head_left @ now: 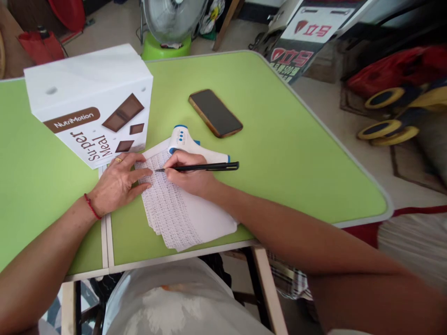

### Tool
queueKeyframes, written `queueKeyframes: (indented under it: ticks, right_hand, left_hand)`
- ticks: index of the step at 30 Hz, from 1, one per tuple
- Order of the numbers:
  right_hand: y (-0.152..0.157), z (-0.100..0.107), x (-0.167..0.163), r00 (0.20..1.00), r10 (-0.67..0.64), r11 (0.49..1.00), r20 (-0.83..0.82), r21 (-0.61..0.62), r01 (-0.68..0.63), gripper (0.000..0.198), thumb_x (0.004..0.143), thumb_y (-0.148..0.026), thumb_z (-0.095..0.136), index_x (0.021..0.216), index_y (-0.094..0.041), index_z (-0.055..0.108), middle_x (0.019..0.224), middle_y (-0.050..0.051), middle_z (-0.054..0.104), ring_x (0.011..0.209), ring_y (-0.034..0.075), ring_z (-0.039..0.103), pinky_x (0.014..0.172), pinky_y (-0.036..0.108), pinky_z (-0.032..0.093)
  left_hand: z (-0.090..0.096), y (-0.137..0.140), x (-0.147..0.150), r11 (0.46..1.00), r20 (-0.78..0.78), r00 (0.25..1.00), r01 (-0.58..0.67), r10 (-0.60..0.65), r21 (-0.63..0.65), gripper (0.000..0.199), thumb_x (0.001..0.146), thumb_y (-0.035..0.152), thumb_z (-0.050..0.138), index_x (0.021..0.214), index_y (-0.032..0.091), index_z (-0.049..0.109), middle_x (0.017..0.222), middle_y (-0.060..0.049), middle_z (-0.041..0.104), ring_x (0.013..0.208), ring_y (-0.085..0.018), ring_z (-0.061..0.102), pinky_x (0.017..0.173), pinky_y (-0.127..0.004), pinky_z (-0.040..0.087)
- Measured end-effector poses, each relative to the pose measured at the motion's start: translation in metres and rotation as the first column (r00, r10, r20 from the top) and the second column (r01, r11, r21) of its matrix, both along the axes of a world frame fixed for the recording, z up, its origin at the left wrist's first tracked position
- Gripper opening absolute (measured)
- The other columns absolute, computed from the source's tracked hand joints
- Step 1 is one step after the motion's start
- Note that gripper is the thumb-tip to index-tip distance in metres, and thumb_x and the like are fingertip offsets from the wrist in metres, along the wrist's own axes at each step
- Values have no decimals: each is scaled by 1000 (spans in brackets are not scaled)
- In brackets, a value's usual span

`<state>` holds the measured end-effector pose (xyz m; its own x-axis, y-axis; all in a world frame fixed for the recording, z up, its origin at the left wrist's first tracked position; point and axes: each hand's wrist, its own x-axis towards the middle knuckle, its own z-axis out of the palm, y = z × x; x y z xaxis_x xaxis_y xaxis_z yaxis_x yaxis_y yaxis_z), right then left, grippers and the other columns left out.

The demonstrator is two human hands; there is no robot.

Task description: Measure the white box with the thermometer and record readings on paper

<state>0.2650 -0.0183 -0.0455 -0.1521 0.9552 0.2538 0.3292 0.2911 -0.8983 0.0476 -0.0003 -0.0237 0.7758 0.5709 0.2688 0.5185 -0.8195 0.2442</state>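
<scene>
Several sheets of paper [206, 218], covered in rows of small handwriting on their left part, lie stacked near the front edge of the green table. My right hand [190, 174] grips a black pen [218, 166], its tip touching the written area. Fingers spread, my left hand [118, 181] rests flat with its fingertips on the left edge of the sheets. Just beyond my right hand lies a white and blue infrared thermometer [202, 148], partly hidden by that hand. The writing under my fingers is too small to read.
A white NutriMotion box [94, 102] stands at the left, close behind my left hand. A smartphone [215, 113] lies face up farther back on the green table [296, 163]. Beyond the table are a fan [173, 21] on a green stool [167, 50] and a printed panel [296, 51].
</scene>
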Motion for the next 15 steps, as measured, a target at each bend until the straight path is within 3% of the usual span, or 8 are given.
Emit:
queueKeyframes:
  ticks: [15]
  right_hand:
    - [1,2,-1,999,-42,999,-26,-1,42,6,67,-16,53,62,-20,53,57,-5,53,52,8,42,52,26,36]
  left_hand:
    - [0,0,0,1000,19,1000,12,-12,8,32,96,38,50,108,16,69,121,-17,56,110,-29,55,94,-48,48]
